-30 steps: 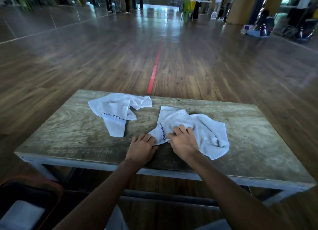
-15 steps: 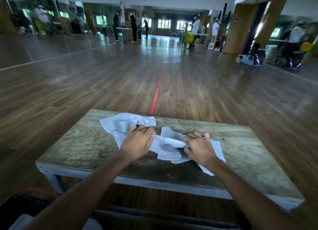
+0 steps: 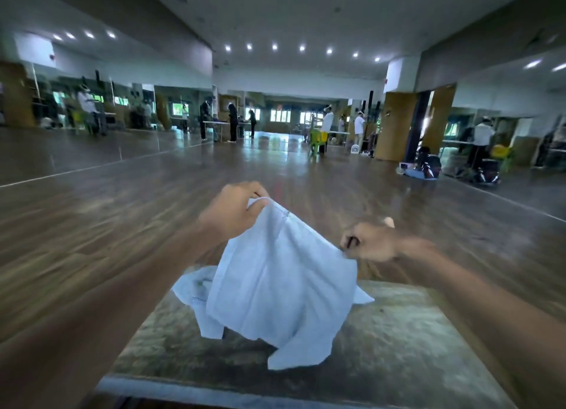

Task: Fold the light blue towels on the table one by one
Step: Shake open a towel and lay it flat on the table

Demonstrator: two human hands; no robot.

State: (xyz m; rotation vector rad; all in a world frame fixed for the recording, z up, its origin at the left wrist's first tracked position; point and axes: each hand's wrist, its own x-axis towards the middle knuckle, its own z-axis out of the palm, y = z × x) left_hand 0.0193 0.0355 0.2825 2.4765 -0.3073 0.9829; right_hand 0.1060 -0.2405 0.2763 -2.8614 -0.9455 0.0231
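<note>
A light blue towel (image 3: 281,289) hangs in the air above the wooden table (image 3: 398,341), held by its top edge. My left hand (image 3: 232,212) pinches the upper left corner, raised higher. My right hand (image 3: 370,243) grips the upper right corner in a fist. The towel's lower corners droop down to the tabletop. A second light blue towel (image 3: 193,289) lies crumpled on the table behind and to the left, mostly hidden by the hanging one.
The table's near edge (image 3: 214,393) runs along the bottom of the view. Beyond it stretches a wide wooden floor (image 3: 122,225). Far off stand several people (image 3: 232,120), tables and a green chair (image 3: 317,139). A mirror wall lines the left side.
Both hands have lifted the near towel off the table and spread it between them. The view has tilted upward, showing more of the room.
</note>
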